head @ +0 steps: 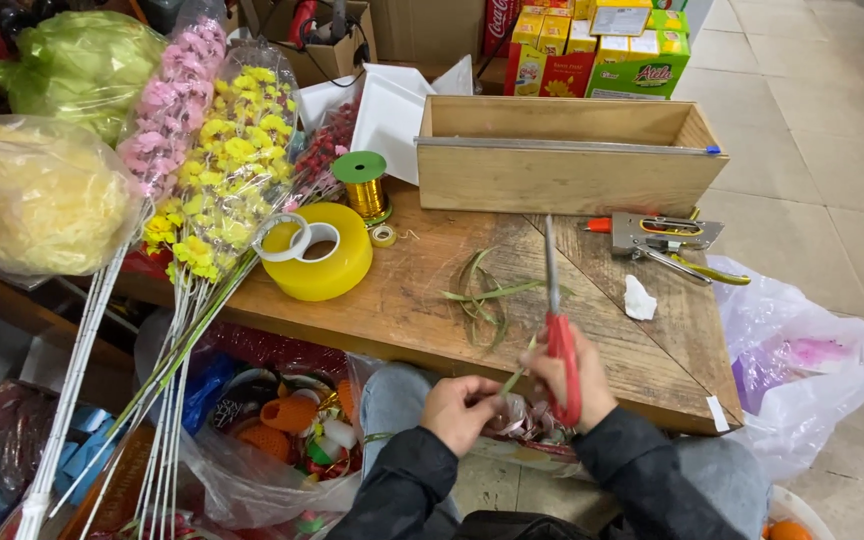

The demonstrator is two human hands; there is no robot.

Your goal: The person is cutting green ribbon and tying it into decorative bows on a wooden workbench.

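A pair of red-handled scissors [558,330] is gripped in the right hand [570,380], fingers closed around the handles; its long axis runs almost upright, blades closed and pointing to twelve o'clock over the wooden table [402,300]. The left hand [460,412], at nine o'clock of the right, is pinched shut on a thin green stem [514,377]. Cut green strips [487,295] lie at eleven o'clock.
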